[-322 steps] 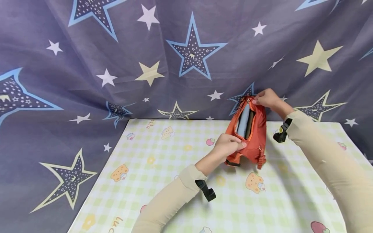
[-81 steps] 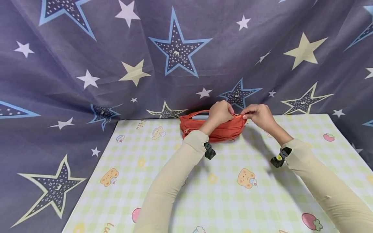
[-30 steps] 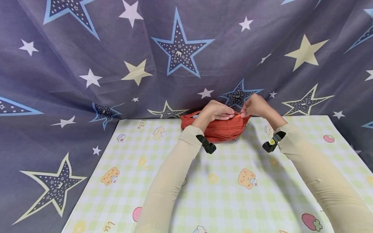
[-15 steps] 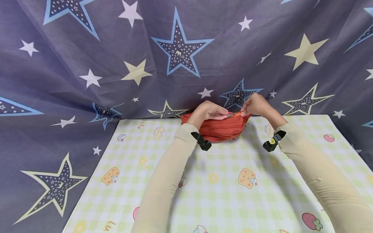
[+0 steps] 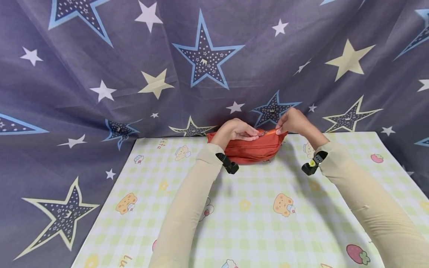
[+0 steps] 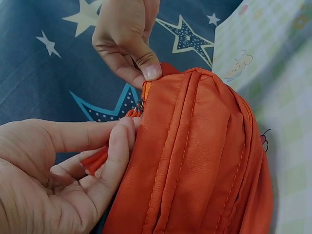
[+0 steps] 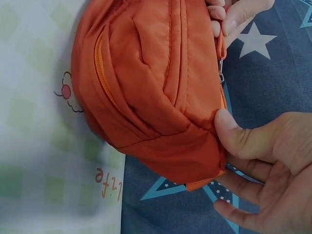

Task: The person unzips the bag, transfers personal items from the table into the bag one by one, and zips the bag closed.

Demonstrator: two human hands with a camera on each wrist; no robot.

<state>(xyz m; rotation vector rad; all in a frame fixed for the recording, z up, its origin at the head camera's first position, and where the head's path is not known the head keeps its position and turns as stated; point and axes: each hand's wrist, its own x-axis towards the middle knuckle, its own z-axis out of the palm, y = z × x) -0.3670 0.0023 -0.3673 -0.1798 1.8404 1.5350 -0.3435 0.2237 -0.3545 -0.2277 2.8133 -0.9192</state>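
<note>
An orange-red waist bag (image 5: 253,150) lies along the back edge of the table, its top zipper (image 5: 272,131) facing up. My left hand (image 5: 237,130) pinches the cord pull (image 6: 97,159) of that zipper between thumb and fingers. The metal slider (image 6: 140,105) shows just beyond those fingertips. At the bag's right end, my right hand (image 5: 292,121) pinches the top edge beside the zipper, thumb on the near side. A second, front zipper (image 7: 102,73) appears in the right wrist view. The bag's left end is partly hidden behind my left hand and wrist.
The table wears a green-and-white checked cloth (image 5: 248,227) with printed cartoon figures. Directly behind the bag hangs a dark star-patterned curtain (image 5: 234,67). Black wrist cameras sit on both sleeves, the left one (image 5: 228,163) close in front of the bag.
Earlier the bag was held up, gaping, with blue and dark contents showing; then it lay lengthwise, partly open. My left hand has since slid left along the zipper, while the right hand stays put.
</note>
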